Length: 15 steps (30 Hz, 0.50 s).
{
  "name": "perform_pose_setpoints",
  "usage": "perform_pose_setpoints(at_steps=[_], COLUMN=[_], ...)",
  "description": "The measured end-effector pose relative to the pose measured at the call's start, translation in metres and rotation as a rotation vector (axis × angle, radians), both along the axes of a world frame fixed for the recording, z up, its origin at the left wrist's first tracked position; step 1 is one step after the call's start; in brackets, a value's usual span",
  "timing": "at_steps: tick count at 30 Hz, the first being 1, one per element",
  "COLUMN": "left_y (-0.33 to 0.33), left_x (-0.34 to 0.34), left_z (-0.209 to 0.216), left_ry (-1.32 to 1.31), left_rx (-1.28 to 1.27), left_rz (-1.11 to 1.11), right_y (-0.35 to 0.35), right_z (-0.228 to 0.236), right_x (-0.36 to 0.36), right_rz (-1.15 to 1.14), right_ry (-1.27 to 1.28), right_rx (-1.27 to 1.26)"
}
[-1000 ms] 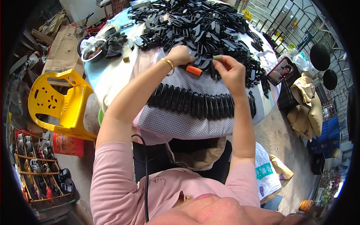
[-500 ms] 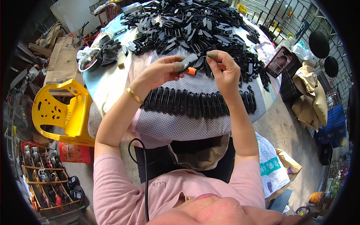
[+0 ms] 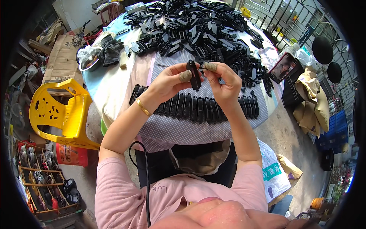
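Observation:
My left hand (image 3: 167,81) is closed on a long, narrow black plastic piece (image 3: 195,78), held nearly upright above the table. Close beside its upper end, my right hand (image 3: 225,79) pinches with thumb and forefinger; a small dark bit shows at the fingertips, too small to name. Brownish tape wraps a finger on each hand. Below both hands runs a neat row of similar black plastic pieces (image 3: 187,107), partly hidden by my forearms. A thin metal rod (image 3: 163,65) lies just past my left fingers, its other end hidden.
A big heap of loose black pieces (image 3: 183,26) covers the table's far side. Dark gloves (image 3: 111,51) and a metal bowl (image 3: 90,65) lie far left. A yellow plastic chair (image 3: 70,114) stands left; a phone (image 3: 283,67) stands right. A black cable (image 3: 147,183) hangs before me.
The piece in my left hand has turned from its grey, flat face to a dark, upright side. My right hand has come closer to it. An orange object behind my hands is now hidden.

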<state>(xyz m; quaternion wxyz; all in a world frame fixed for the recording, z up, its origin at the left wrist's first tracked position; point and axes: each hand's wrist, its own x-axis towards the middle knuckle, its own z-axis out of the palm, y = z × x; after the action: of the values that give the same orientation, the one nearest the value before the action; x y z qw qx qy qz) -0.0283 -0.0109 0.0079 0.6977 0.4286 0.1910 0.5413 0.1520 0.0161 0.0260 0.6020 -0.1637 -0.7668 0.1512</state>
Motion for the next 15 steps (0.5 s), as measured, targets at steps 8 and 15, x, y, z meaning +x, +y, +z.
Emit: perform_pose_setpoints(at_steps=[8, 15], left_y=[-0.0061, -0.0089], left_x=[0.0107, 0.0079], left_z=[-0.0038, -0.0056], left_ry=[0.009, 0.041], left_rx=[-0.003, 0.019], left_rz=[-0.044, 0.018], right_y=[0.0003, -0.003], right_z=[-0.0068, -0.0013], right_x=[-0.0003, 0.0], right_rz=[-0.147, -0.177], right_ry=[-0.078, -0.224], right_rx=[0.16, 0.281])
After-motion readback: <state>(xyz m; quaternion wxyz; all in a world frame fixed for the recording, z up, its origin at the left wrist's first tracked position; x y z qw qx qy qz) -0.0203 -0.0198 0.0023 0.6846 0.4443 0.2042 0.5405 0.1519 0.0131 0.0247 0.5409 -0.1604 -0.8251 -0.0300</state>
